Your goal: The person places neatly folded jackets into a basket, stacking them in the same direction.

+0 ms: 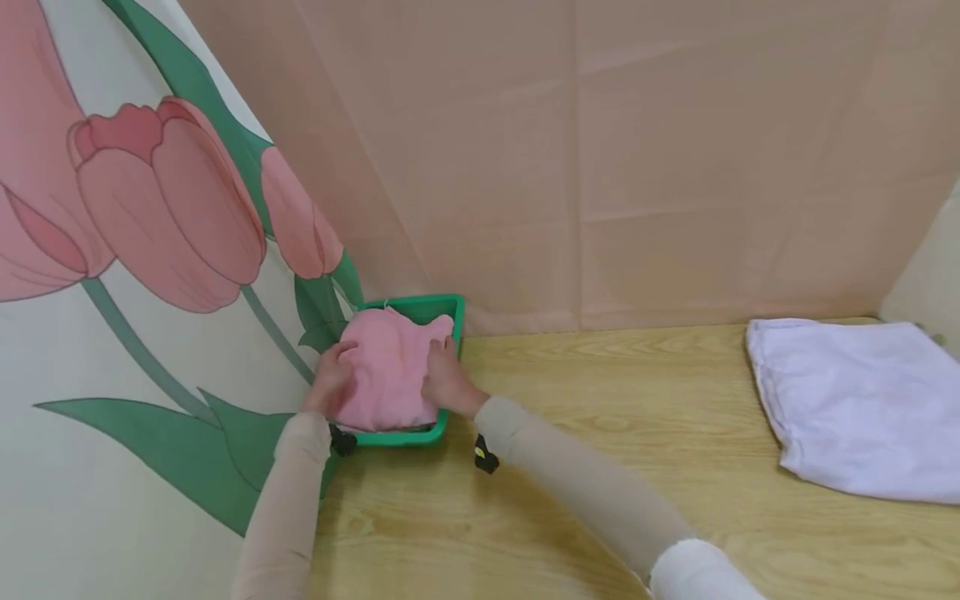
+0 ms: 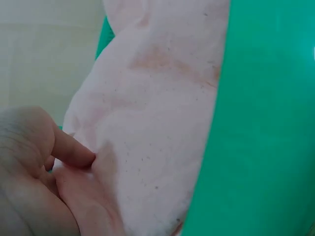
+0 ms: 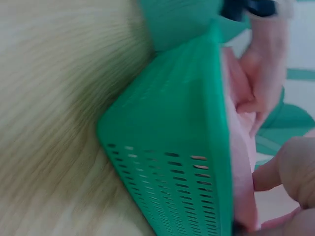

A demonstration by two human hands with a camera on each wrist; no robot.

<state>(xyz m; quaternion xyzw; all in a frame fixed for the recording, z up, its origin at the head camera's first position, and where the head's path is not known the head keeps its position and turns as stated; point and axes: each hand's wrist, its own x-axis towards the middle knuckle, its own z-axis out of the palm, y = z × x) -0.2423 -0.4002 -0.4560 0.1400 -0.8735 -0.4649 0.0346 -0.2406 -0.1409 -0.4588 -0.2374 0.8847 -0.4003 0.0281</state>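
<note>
A pink cloth (image 1: 390, 367) fills most of a green plastic basket (image 1: 408, 437) against the flower-patterned wall. At the cloth's left edge my left hand (image 1: 328, 383) pinches a fold; the left wrist view shows its thumb and fingers on the pale, speckled fabric (image 2: 142, 128). My right hand (image 1: 450, 382) grips the cloth's right side near the basket rim. In the right wrist view, slotted sides of the basket (image 3: 162, 132) show, with the cloth bulging along its rim. What lies beneath the cloth is hidden.
A folded white cloth (image 1: 862, 408) lies at the far right of the wood-grain surface (image 1: 585, 400). A brownish-pink sheet (image 1: 675, 167) hangs behind. The wall with painted tulips (image 1: 172, 200) stands close on the left.
</note>
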